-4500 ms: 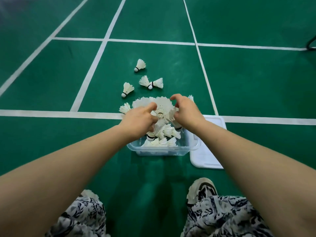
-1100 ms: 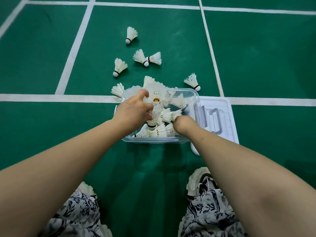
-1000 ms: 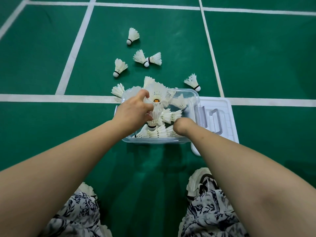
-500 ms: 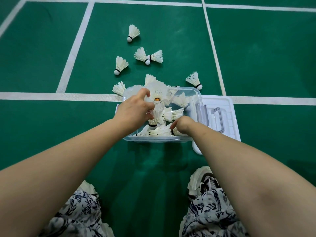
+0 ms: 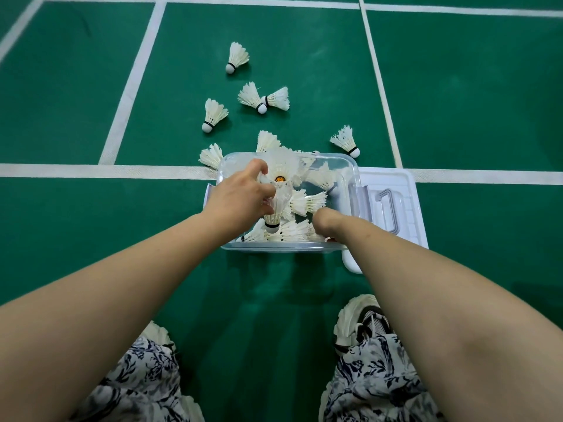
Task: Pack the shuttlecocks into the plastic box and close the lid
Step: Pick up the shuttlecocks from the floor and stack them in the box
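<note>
The box (image 5: 351,181) sits at centre frame with shuttlecocks (image 5: 307,203) piled inside. The left hand (image 5: 240,200) grips an upright shuttlecock (image 5: 276,208) by its feathers. The right hand (image 5: 327,219) dips in with its fingers hidden, so its grip cannot be told. The lid (image 5: 408,184) lies to the right, partly covered. Loose shuttlecocks (image 5: 214,114) are scattered above.

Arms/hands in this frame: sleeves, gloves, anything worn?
Both forearms bare up to the frame edge: no sleeves, gloves, watch or bands. Left hand shows no rings; right hand is mostly hidden. Lower down: white-and-navy print trousers, chunky white shoes.
</note>
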`<state>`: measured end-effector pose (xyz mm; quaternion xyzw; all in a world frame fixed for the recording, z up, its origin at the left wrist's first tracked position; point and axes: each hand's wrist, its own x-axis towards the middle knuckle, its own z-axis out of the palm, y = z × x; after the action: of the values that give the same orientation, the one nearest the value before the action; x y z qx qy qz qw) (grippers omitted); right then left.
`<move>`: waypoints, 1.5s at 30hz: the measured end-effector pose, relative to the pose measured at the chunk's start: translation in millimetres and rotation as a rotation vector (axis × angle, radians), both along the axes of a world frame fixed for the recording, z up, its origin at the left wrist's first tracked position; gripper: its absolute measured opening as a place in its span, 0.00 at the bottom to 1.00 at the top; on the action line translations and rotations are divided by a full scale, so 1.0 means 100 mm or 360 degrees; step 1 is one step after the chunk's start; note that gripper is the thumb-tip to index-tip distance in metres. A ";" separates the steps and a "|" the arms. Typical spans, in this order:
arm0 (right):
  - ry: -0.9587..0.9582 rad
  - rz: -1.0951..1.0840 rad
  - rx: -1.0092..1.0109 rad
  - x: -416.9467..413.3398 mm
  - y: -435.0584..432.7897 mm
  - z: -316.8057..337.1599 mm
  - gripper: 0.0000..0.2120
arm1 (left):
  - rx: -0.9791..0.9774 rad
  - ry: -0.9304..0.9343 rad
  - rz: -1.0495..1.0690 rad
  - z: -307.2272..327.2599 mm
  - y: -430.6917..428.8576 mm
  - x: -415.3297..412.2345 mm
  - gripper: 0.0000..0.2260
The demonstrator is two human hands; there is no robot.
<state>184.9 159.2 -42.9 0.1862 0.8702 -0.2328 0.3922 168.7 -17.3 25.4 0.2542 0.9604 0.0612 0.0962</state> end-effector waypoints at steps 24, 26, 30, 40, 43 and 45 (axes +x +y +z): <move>0.0876 -0.0239 -0.0628 -0.02 -0.02 0.50 0.33 | 0.0092 -0.0013 0.0030 0.11 0.16 0.14 0.10; 0.0980 -0.0152 -0.0577 -0.01 -0.01 0.51 0.30 | 0.0121 -0.0026 0.0032 0.12 0.14 0.16 0.10; 0.1029 -0.0203 -0.0707 0.02 0.05 0.55 0.24 | 0.0182 -0.0078 -0.0026 0.12 0.09 0.19 0.09; 0.0887 -0.0134 -0.0915 -0.06 0.11 0.55 0.30 | 0.0386 -0.0276 -0.0138 0.04 0.04 0.10 0.08; 0.0921 -0.0190 -0.0795 -0.10 0.11 0.49 0.26 | 0.0411 -0.0288 -0.0071 -0.01 0.03 0.04 0.07; 0.0915 -0.0234 -0.0690 -0.11 0.12 0.41 0.24 | 0.0424 -0.0273 -0.0018 -0.03 0.02 0.02 0.07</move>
<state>173.8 171.5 -2.2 0.0880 0.8597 -0.4821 0.1440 171.0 -15.0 22.7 0.2638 0.9306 0.2091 0.1437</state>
